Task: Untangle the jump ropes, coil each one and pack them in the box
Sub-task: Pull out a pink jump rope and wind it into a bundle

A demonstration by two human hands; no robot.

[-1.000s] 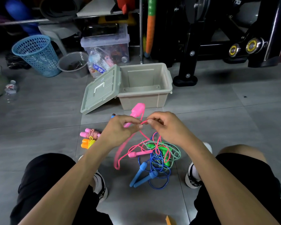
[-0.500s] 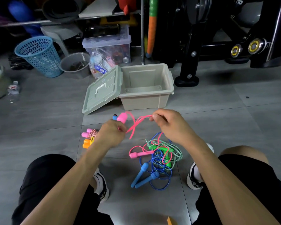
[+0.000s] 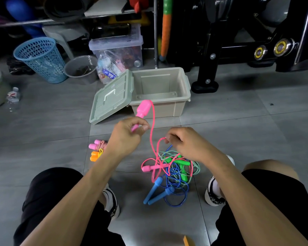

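Grey tiled floor point(image 3: 43, 125): one box point(image 3: 160, 93), three tangled ropes point(image 3: 174, 171), two coiled ropes point(image 3: 98, 150).

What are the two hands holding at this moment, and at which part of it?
Both hold the pink jump rope. The left hand grips the lower end of one pink handle; the right hand pinches the cord a little above the tangled pile.

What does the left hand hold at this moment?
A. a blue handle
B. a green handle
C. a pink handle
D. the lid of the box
C: the left hand grips the lower end of a pink handle, which points up toward the box; the blue handles and green handles lie in the tangle on the floor.
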